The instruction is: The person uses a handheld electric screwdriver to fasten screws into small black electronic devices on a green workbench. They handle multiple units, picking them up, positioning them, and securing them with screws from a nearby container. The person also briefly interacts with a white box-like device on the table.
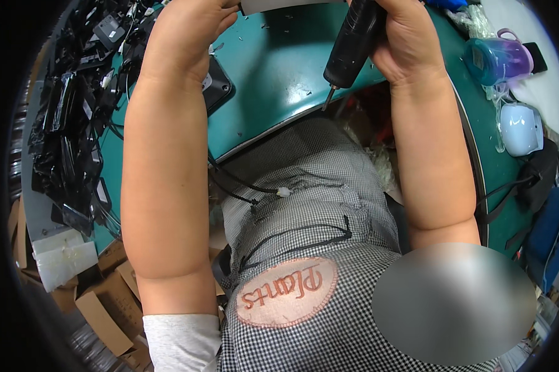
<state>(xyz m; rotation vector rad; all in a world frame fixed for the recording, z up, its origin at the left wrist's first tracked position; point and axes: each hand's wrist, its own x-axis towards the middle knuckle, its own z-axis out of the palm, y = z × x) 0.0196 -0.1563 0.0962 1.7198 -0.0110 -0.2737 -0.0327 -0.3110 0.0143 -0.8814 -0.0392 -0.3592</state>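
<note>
Gripping a black electric screwdriver [352, 42], your right hand [403, 46] is closed around its barrel near the top of the view, the tool slanted so its thin metal bit points down and toward you, just past the near edge of the green worktable [279, 80]. Your left hand [183, 34] is raised level with the right and well apart from it; its fingers curl at the edge of a pale flat piece [286, 5] that runs between the two hands and is cut off by the top of the frame, so you cannot tell how firmly it is held. Just below your left wrist a dark flat device [217, 87] lies on the table. Further out to the left of your left forearm sits a heap of black parts in clear bags [68, 118]. To the right of your right hand stand a purple lidded cup [500, 59] and, nearer you, a white rounded gadget [520, 127].
</note>
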